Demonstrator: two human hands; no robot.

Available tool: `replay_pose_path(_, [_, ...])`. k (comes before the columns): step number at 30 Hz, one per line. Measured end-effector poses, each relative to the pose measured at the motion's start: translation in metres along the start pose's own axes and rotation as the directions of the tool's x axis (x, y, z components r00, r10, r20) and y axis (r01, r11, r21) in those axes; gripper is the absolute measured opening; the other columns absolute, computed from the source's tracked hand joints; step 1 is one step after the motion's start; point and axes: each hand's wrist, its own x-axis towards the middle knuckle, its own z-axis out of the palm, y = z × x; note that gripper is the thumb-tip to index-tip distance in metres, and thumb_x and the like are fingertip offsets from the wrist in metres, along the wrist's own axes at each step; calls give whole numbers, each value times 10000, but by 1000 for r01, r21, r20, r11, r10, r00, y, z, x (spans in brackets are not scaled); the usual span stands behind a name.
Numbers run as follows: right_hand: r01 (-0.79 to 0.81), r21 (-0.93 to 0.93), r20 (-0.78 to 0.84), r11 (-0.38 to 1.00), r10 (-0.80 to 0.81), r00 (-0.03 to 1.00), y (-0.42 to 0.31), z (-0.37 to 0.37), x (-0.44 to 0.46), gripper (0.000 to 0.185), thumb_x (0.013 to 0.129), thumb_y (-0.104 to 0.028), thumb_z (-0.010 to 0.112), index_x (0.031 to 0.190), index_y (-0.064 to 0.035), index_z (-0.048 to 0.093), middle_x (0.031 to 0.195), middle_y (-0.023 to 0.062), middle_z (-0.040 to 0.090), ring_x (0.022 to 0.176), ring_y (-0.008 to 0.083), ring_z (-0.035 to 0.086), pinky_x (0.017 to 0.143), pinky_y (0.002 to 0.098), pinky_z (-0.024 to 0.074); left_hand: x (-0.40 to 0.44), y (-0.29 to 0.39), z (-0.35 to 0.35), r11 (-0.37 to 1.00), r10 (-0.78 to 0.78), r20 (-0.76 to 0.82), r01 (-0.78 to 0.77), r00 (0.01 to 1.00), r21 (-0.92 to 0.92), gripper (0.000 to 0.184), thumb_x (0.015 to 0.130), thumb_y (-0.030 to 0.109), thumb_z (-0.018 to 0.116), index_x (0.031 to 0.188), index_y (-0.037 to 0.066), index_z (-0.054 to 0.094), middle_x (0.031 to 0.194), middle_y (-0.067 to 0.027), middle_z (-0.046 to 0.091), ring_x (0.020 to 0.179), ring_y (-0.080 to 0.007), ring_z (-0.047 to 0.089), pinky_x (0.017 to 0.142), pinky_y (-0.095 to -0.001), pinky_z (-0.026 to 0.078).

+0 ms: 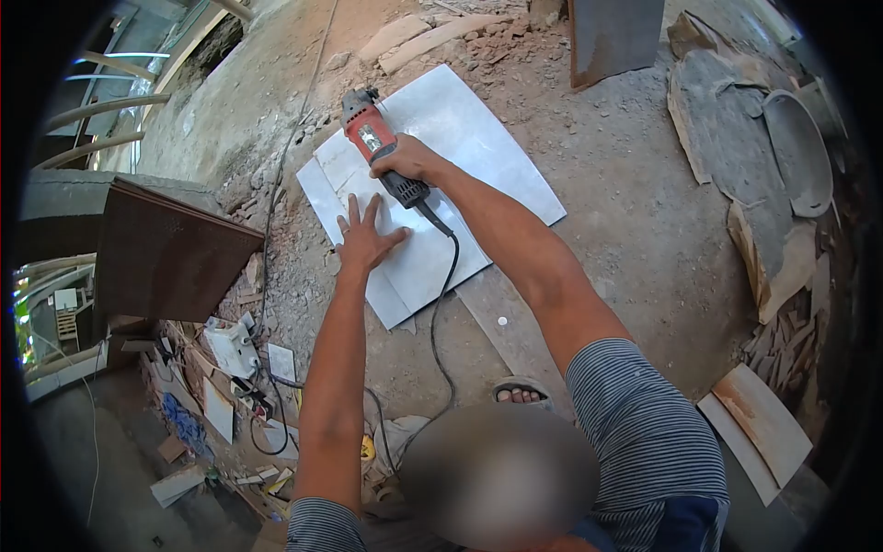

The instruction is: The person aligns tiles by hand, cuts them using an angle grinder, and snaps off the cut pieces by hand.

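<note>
A white tile (483, 138) lies tilted on the dusty ground, with a straight line running along its left part. My right hand (405, 158) is wrapped round the body of a red and black angle grinder (371, 131), whose head points to the tile's upper left edge. The grinder's disc cannot be made out. From its rear end a black cable (445, 281) runs down toward my body. My left hand (364, 235) presses flat on the tile, below and left of the grinder, with its fingers spread.
Brown boards (170, 248) stand at the left. A white electrical box (232, 348) sits among scraps at the lower left. An oval basin (797, 152) lies at the right, above tile pieces (759, 428). Rubble (515, 46) lies beyond the tile.
</note>
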Motion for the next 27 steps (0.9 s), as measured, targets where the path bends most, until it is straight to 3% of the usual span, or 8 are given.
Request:
replay_pose_path(3, [-5, -21, -18, 1000, 5, 1000, 3, 3, 12, 362, 601, -175, 773, 874, 8, 619, 745, 77, 627, 608, 150, 578, 574, 285, 475, 25, -5, -4, 999, 33, 28, -34, 999, 21, 1031, 616, 668, 708, 1472, 316, 254, 1569, -113, 81, 1353, -521, 206, 1029, -612, 335])
replay_pose_path(4, [-12, -26, -32, 1000, 11, 999, 4, 3, 18, 394, 574, -219, 782, 845, 32, 644, 762, 112, 649, 632, 184, 604, 600, 299, 487, 22, 0, -12, 995, 102, 24, -102, 994, -21, 1076, 618, 668, 697, 1464, 136, 300, 1503, -306, 142, 1407, -398, 189, 1124, -569, 140])
replay_pose_path(7, [-16, -46, -38, 999, 14, 999, 7, 3, 29, 434, 551, -264, 789, 811, 62, 669, 777, 152, 670, 656, 223, 631, 624, 314, 499, 32, 1, -7, 996, 78, 24, -77, 997, -56, 1084, 620, 661, 701, 1469, 133, 283, 1507, -287, 157, 1417, -389, 159, 1112, -593, 146])
replay_pose_path(13, [-19, 26, -26, 999, 20, 999, 6, 1, 31, 401, 555, -253, 788, 785, 54, 671, 753, 143, 664, 629, 214, 622, 602, 314, 494, 38, 1, -1, 993, 101, -16, -102, 995, -54, 1087, 622, 631, 721, 1464, 107, 277, 1503, -253, 209, 1427, -366, 133, 1093, -625, 157])
replay_pose_path(15, [-54, 4, -3, 999, 54, 999, 1, 0, 29, 337, 604, -197, 772, 830, 12, 635, 718, 81, 630, 599, 150, 585, 559, 281, 469, 37, 3, -3, 994, 99, -12, -100, 995, -54, 1083, 622, 626, 725, 1462, 105, 280, 1500, -254, 215, 1425, -368, 138, 1093, -624, 160])
replay_pose_path(26, [-78, 2, -19, 997, 78, 997, -4, 3, 28, 372, 582, -221, 786, 808, 47, 659, 738, 110, 646, 602, 183, 599, 564, 299, 479, 39, 3, 0, 995, 65, -4, -65, 998, -82, 1079, 616, 605, 742, 1459, 111, 284, 1505, -256, 182, 1417, -370, 171, 1103, -605, 161])
replay_pose_path(27, [-91, 6, -5, 996, 91, 996, -3, 2, 31, 381, 561, -232, 795, 779, 55, 672, 744, 129, 655, 603, 202, 613, 571, 308, 488, 42, 2, 2, 998, 39, -3, -39, 999, -53, 1065, 607, 601, 752, 1465, 192, 272, 1531, -197, 147, 1378, -459, 189, 1051, -595, 276])
